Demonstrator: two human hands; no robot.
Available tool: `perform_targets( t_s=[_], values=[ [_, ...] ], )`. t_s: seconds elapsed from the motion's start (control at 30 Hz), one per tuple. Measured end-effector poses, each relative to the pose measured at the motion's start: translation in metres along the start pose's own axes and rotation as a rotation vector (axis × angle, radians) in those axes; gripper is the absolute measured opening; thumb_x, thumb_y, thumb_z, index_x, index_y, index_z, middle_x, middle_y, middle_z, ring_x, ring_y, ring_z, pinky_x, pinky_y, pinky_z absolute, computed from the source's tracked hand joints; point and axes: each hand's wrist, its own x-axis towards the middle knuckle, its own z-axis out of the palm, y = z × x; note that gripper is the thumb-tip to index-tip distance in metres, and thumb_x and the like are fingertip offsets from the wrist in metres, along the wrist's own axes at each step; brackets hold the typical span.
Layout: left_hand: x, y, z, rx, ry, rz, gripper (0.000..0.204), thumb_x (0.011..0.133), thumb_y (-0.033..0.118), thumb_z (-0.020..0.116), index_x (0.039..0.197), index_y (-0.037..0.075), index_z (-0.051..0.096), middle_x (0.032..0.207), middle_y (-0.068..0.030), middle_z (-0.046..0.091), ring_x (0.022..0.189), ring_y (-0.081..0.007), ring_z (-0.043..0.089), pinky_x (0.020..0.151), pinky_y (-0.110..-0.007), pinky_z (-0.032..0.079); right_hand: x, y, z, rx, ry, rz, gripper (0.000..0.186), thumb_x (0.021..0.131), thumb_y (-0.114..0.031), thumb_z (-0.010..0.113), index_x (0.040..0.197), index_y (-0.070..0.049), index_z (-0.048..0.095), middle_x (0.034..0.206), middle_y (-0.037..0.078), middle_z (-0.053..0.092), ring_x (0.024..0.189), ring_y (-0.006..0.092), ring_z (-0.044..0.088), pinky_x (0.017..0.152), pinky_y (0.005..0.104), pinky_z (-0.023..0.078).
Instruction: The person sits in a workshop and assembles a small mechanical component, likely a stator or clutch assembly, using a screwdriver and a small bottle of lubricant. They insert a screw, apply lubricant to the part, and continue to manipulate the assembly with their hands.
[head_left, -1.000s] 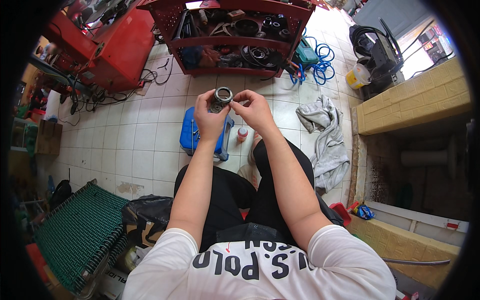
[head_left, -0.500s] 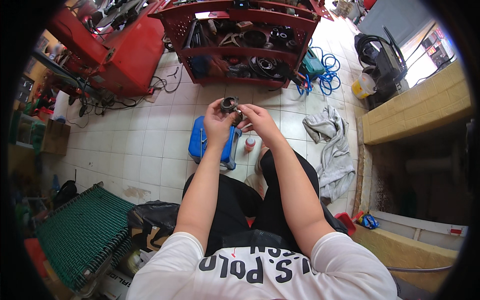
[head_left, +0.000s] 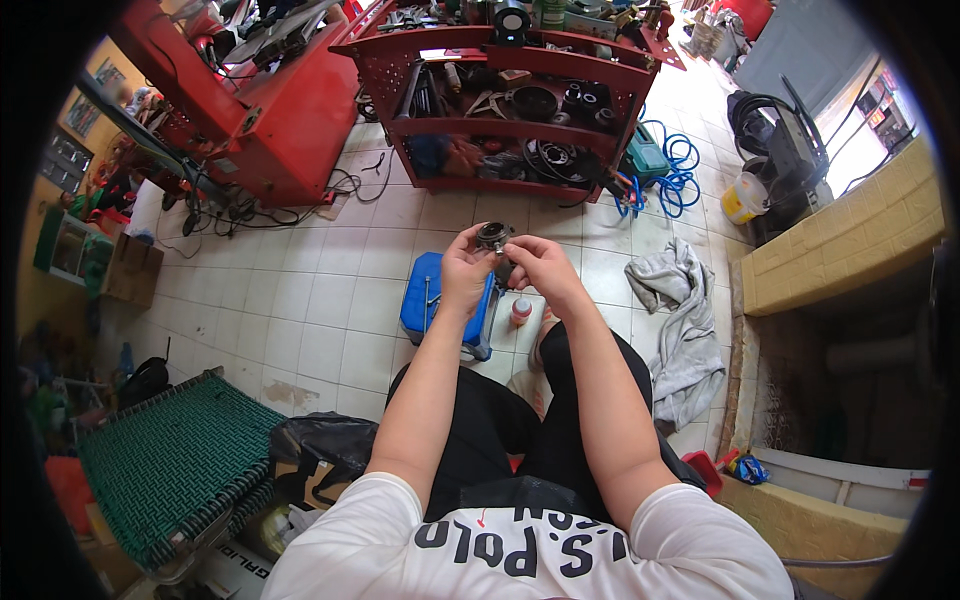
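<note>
A small dark metal part with a round ring-shaped opening point(head_left: 492, 232) is held up in front of me, above a blue box. My left hand point(head_left: 466, 264) grips its left side, the thumb lying along the near edge. At its right side, my right hand point(head_left: 540, 265) pinches a small shiny piece at the part's lower edge. Fingers cover much of the part, so its exact kind cannot be made out. Below the hands, the blue box point(head_left: 421, 300) with a thin metal handle stands on the floor. Beside it is a small reddish bottle point(head_left: 520, 311) with a pale cap.
A red tool cart point(head_left: 480, 186) with loaded shelves stands ahead, near a red machine point(head_left: 290, 140). Grey cloth point(head_left: 690, 340) lies on the tiles at right, below a blue hose point(head_left: 680, 175) and a white-yellow bucket point(head_left: 744, 200). A green woven seat point(head_left: 170, 460) is at near left.
The whole scene has shifted down and slightly right in the picture as the head view moved. Both hands still hold the metal part, with only slight finger movement.
</note>
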Motion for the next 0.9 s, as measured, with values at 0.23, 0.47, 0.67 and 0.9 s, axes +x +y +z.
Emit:
perform_targets(
  t_s=[0.23, 0.47, 0.67, 0.9],
  values=[
    [0.0, -0.001, 0.002, -0.005, -0.002, 0.014, 0.058, 0.083, 0.008, 0.084, 0.132, -0.001, 0.055, 0.124, -0.0107, 0.066, 0.114, -0.0192, 0.065, 0.101, -0.032, 0.052, 0.002, 0.005, -0.001, -0.056, -0.001, -0.058, 0.023, 0.096, -0.019, 0.07, 0.112, -0.002, 0.069, 0.087, 0.001, 0.07, 0.066, 0.008, 0.064, 0.062, 0.0236, 0.053],
    [0.001, -0.003, 0.003, 0.032, 0.039, 0.033, 0.053, 0.085, 0.005, 0.082, 0.13, -0.001, 0.055, 0.122, -0.0112, 0.066, 0.11, -0.0187, 0.067, 0.099, -0.031, 0.054, 0.002, 0.005, 0.0, 0.034, 0.0, -0.013, 0.027, 0.094, -0.02, 0.073, 0.112, 0.0, 0.069, 0.091, 0.003, 0.07, 0.066, 0.0077, 0.061, 0.06, 0.0226, 0.048],
    [0.001, -0.002, 0.003, 0.052, 0.06, 0.012, 0.05, 0.088, 0.007, 0.08, 0.13, -0.002, 0.054, 0.118, -0.0117, 0.067, 0.105, -0.0183, 0.069, 0.096, -0.031, 0.056, 0.001, 0.005, 0.006, -0.121, 0.027, -0.095, 0.03, 0.094, -0.024, 0.075, 0.109, 0.002, 0.068, 0.091, 0.005, 0.069, 0.067, 0.0079, 0.061, 0.06, 0.0231, 0.049],
    [0.0, 0.0, 0.004, 0.064, 0.02, 0.047, 0.058, 0.086, 0.007, 0.082, 0.135, -0.001, 0.053, 0.124, -0.011, 0.066, 0.112, -0.0192, 0.066, 0.101, -0.033, 0.053, -0.002, 0.004, 0.011, -0.075, 0.037, -0.173, 0.027, 0.098, -0.022, 0.071, 0.11, 0.002, 0.067, 0.086, 0.0, 0.065, 0.065, 0.0054, 0.054, 0.06, 0.0222, 0.045]
  ],
)
